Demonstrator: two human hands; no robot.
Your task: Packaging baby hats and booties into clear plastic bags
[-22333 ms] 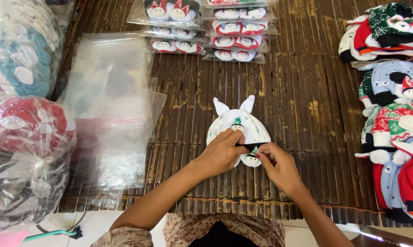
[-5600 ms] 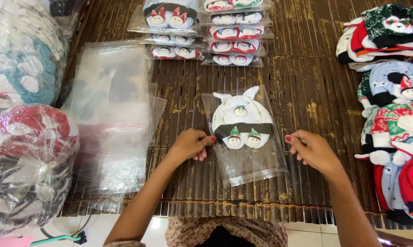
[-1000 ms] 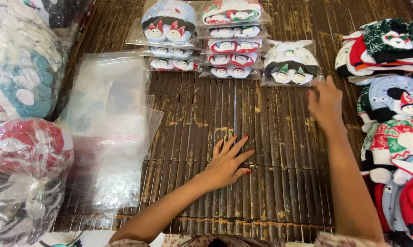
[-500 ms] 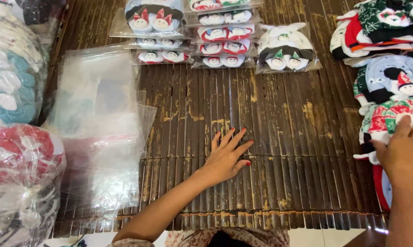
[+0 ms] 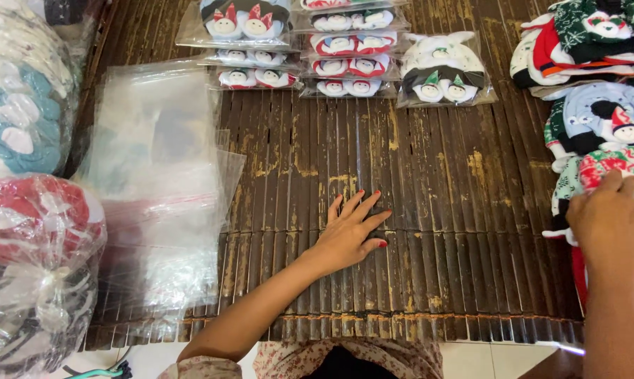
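Fabric hats (image 5: 611, 133), unbagged, are stacked at three o'clock on the slatted bench (image 5: 429, 210); the right hand (image 5: 608, 221) rests curled on the pile, grip unclear. Bagged hats (image 5: 443, 70) line twelve o'clock. Left hand (image 5: 352, 235) lies flat, empty; clear bags (image 5: 155, 182) wait at nine.

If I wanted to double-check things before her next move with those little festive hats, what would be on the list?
1. Right hand on the red and green hat at the stack on the right: ok.
2. Firm grip on that hat: cannot tell, the hand covers it.
3. Left hand free, flat on the slatted mat: ok.
4. Empty clear bags within the left hand's reach: ok.
5. Packed white hat set beside the other packed rows: ok.
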